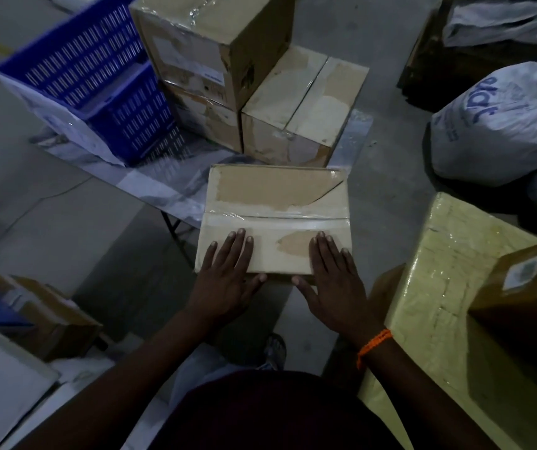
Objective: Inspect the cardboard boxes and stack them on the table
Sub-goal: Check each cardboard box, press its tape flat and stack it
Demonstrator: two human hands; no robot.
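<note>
Box (276, 216): at near edge of table (150, 190) — you slide it fully on.
Hands: left hand (228, 274), right hand (332, 277) flat, gripping nothing — press evenly.

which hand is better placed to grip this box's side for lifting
Right, narrowly: the right hand has its little finger at the edge of the box; the left hand sits slightly inside its edge. Both lie flat.

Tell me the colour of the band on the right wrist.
The thin braided wrist band is orange; head view shows it.
</note>
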